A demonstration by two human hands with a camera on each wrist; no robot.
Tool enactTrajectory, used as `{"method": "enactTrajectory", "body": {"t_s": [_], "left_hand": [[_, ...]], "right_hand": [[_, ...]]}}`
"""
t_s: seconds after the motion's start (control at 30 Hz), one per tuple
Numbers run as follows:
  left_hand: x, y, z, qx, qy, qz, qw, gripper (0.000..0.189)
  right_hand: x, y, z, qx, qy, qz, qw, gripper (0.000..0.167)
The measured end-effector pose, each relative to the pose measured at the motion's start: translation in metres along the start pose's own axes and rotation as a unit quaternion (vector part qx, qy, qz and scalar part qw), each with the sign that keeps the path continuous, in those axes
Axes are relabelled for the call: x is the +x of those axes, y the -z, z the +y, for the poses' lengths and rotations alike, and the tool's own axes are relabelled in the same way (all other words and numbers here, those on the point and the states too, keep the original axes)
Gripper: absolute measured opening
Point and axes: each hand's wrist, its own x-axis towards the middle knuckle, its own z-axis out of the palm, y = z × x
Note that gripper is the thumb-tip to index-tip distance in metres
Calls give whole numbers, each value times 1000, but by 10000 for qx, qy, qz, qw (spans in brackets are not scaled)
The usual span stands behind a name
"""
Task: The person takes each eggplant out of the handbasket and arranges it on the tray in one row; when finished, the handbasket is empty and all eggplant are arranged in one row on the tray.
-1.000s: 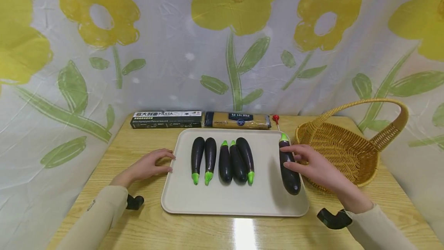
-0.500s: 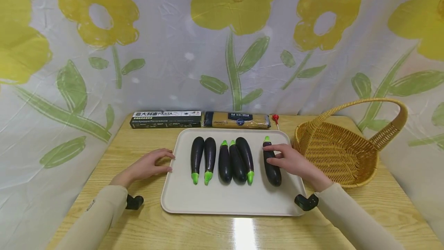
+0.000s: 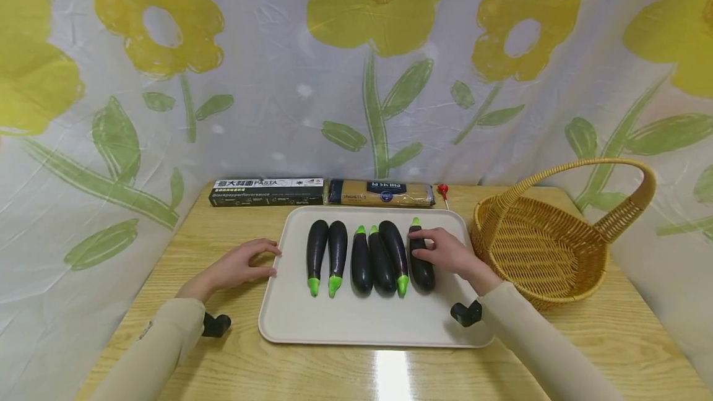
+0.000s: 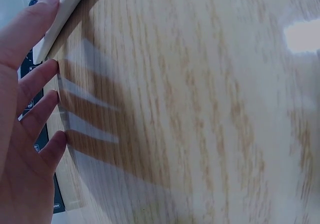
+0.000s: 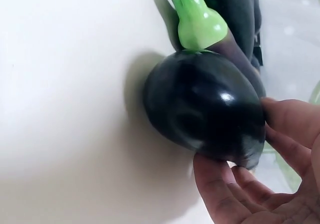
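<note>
My right hand grips a dark eggplant between thumb and fingers over the right half of the cream tray. Its green stem end points to the back, and its rounded end fills the middle of the right wrist view. Just left of it lies a row of several eggplants, some with green ends toward me, others turned away. My left hand rests at the tray's left rim, fingers spread and holding nothing. In the left wrist view its fingertips are beside the rim.
A wicker basket with a tall handle stands right of the tray. Along the back lie a black pasta box and a spaghetti packet. A red-tipped stick lies behind the tray. A flowered curtain hangs behind the table.
My right hand has carried the eggplant leftward from the tray's right edge, by the basket, to beside the row, and lower. The left hand has stayed at the left rim.
</note>
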Motion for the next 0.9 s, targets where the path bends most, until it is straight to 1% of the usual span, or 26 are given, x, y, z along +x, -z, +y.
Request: {"method": "enactTrajectory", "body": {"t_s": [0.13, 0.27, 0.43, 0.67, 0.8, 0.9], "left_hand": [[0, 0, 0, 36, -36, 26, 10000, 39], [0, -1, -1, 18, -43, 31, 10000, 39], [0, -1, -1, -2, -17, 12, 10000, 39], [1, -1, -2, 39, -81, 45, 9999, 39], [1, -1, -1, 16, -85, 44, 10000, 40], [1, -1, -1, -5, -97, 40, 9999, 40]], "right_hand": [[1, -2, -1, -3, -181, -69, 9998, 39], [0, -3, -2, 79, -265, -99, 9996, 39], [-7, -2, -3, 388, -382, -159, 9984, 41], [-14, -2, 1, 802, -578, -399, 9943, 42], [-15, -2, 3, 876, -558, -384, 9938, 42], [-15, -3, 3, 833, -501, -328, 9947, 41]]}}
